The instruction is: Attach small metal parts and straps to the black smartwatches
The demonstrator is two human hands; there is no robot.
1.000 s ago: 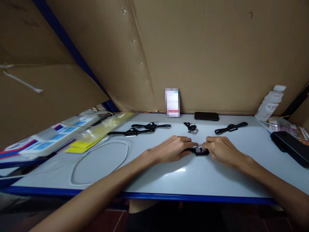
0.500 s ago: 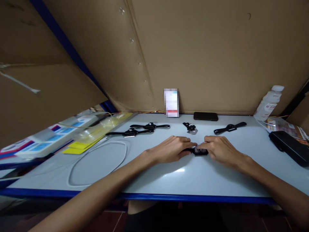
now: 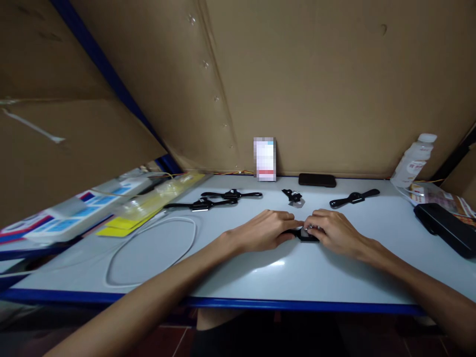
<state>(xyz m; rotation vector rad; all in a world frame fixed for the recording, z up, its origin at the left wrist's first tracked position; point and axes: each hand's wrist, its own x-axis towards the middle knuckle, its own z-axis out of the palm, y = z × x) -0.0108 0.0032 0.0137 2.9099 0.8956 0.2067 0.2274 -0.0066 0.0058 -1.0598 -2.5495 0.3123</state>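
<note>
On the table in front of me lies a black spokeshave (image 3: pixel 308 238), with a grey metal plate at its middle. My left hand (image 3: pixel 269 229) is closed around its left handle, fingers reaching to the body. My right hand (image 3: pixel 330 229) pinches a small shiny metal part at the middle of the tool; the fingers largely hide it. Behind them sits a small pile of black lever caps and grey blades (image 3: pixel 293 197). A bare black spokeshave body (image 3: pixel 355 198) lies to the right. Two spokeshaves, one at the back (image 3: pixel 232 195) and one nearer (image 3: pixel 201 204), lie to the left.
A phone (image 3: pixel 265 158) leans against the cardboard wall, beside a dark flat case (image 3: pixel 317 180). At right are a plastic bottle (image 3: pixel 413 161) and a black case (image 3: pixel 444 228). A white cable (image 3: pixel 193 233) loops at left, near yellow sheets (image 3: pixel 122 227) and a power strip (image 3: pixel 89 213).
My right hand's fingers have drawn together into a pinch over the middle of the spokeshave, having been more stretched across it. My left hand stays on the handle.
</note>
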